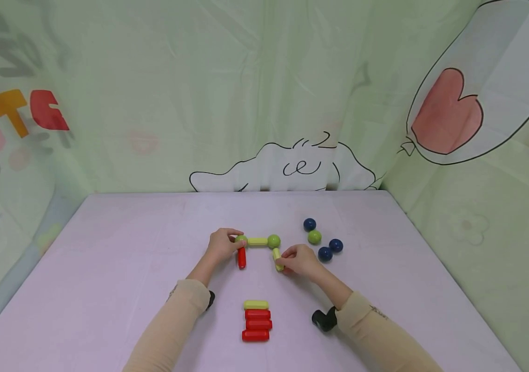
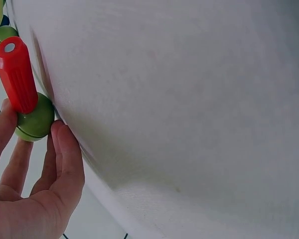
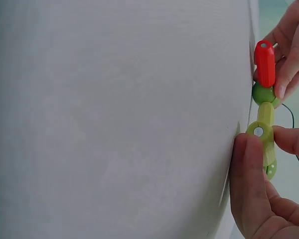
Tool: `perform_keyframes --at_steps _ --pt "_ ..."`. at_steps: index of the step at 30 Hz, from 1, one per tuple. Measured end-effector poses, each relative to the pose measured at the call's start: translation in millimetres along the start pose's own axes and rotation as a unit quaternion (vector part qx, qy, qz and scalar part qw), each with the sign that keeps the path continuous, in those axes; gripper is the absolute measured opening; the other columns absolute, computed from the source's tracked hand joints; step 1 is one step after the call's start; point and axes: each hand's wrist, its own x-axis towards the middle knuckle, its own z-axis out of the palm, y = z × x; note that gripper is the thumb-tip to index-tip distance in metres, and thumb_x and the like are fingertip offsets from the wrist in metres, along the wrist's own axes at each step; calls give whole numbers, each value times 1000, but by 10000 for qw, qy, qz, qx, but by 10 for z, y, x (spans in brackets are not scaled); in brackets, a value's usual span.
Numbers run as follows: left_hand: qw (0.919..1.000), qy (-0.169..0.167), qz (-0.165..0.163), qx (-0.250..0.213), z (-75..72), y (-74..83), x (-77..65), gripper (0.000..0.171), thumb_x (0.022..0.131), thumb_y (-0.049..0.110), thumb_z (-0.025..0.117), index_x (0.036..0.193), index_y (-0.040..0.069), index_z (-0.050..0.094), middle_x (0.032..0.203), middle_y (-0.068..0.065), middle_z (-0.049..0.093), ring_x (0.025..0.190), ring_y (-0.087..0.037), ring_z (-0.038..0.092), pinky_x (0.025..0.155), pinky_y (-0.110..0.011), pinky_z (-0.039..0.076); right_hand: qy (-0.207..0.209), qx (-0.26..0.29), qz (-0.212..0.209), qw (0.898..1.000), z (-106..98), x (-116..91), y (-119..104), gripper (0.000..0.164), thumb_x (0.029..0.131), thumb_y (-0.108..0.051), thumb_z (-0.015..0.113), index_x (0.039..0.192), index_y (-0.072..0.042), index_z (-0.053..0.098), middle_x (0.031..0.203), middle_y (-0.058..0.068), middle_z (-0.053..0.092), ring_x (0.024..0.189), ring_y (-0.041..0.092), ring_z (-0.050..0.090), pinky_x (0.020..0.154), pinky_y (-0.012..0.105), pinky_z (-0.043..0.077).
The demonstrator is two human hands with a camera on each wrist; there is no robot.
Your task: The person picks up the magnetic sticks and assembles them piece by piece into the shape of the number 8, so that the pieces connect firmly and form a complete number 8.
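Observation:
A joined piece lies mid-table: a yellow rod [image 1: 258, 242] runs between two green balls, the left ball [image 2: 36, 119] and the right ball [image 1: 274, 241]. From the left ball a red rod [image 1: 242, 258] points toward the near side. My left hand [image 1: 223, 244] holds that left ball between thumb and fingers. My right hand [image 1: 300, 260] pinches a second yellow rod [image 1: 277, 259], whose far end meets the right ball. In the right wrist view a pale metal disc shows on the near end of this rod [image 3: 259, 130].
Nearer me lies a stacked row with one yellow rod [image 1: 256, 305] and three red rods [image 1: 258, 324]. To the right sit a loose green ball [image 1: 314, 237] and three dark blue balls [image 1: 325, 253]. A printed curtain [image 1: 246, 93] stands behind the table [image 1: 129, 258].

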Motion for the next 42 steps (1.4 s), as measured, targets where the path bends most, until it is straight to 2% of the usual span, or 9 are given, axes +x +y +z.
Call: perform_keyframes --at_steps 17,29,37,42 --pt "10000 17 -51 -43 -2 -3 -4 29 80 19 71 108 10 68 102 -15 62 93 -25 56 74 -34 48 114 -91 142 9998 9 53 -36 24 80 -19 70 92 0 61 72 6 61 60 13 58 57 22 47" --pt "9999 -86 -101 -111 5 -10 -3 30 81 20 70 109 10 67 105 -14 61 93 -25 55 74 -33 48 260 -67 330 9991 41 48 -80 24 78 -19 71 89 0 61 74 7 60 61 13 56 55 21 47" --pt "9999 -1 117 -23 -6 -20 -9 30 81 19 70 109 9 67 102 -16 62 92 -25 56 73 -34 48 233 -60 275 9993 47 76 -65 25 78 -21 72 89 0 62 74 7 61 61 13 56 55 21 46" --pt "9997 -159 202 -20 -3 -21 -33 34 83 20 68 115 8 63 105 -16 61 94 -25 56 73 -34 49 208 47 297 9993 43 84 -55 24 78 -19 72 88 1 62 74 8 61 60 12 57 55 22 47"
